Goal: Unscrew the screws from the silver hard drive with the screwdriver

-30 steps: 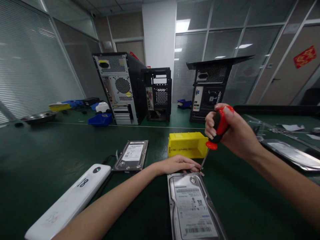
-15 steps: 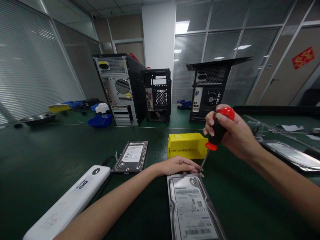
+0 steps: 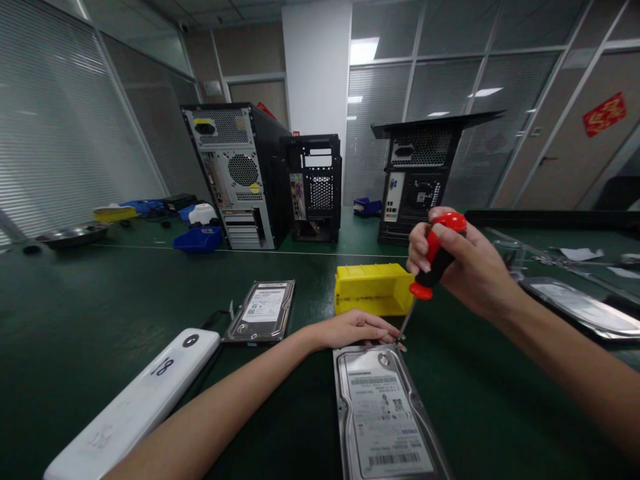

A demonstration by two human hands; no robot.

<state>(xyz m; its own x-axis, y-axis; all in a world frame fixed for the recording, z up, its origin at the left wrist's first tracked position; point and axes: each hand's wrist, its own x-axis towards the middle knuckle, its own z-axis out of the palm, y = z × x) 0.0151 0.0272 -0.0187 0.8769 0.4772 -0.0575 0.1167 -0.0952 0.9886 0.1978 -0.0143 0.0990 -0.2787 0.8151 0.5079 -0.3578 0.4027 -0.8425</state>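
A silver hard drive (image 3: 387,417) lies label up in front of me, its near end cut off by the lower frame edge. My right hand (image 3: 445,250) is wrapped around the red and black handle of a screwdriver (image 3: 423,291). Its shaft slants down to the drive's far right corner, where the tip meets the corner; the screw under it cannot be made out. My left hand (image 3: 357,328) lies along the drive's far edge, fingers stretched toward the screwdriver tip. Parts of those fingers are hidden behind the edge.
Beyond my hands sits a yellow bin (image 3: 373,290). A second hard drive (image 3: 263,310) and a white power bank (image 3: 135,403) marked 18 lie left; another drive (image 3: 583,307) lies right. Computer cases (image 3: 245,177) and a blue bin (image 3: 197,239) stand farther back.
The screwdriver handle has turned in my right hand, showing more red on its side. Its tip stays at the same corner. My left hand and the drive keep their places.
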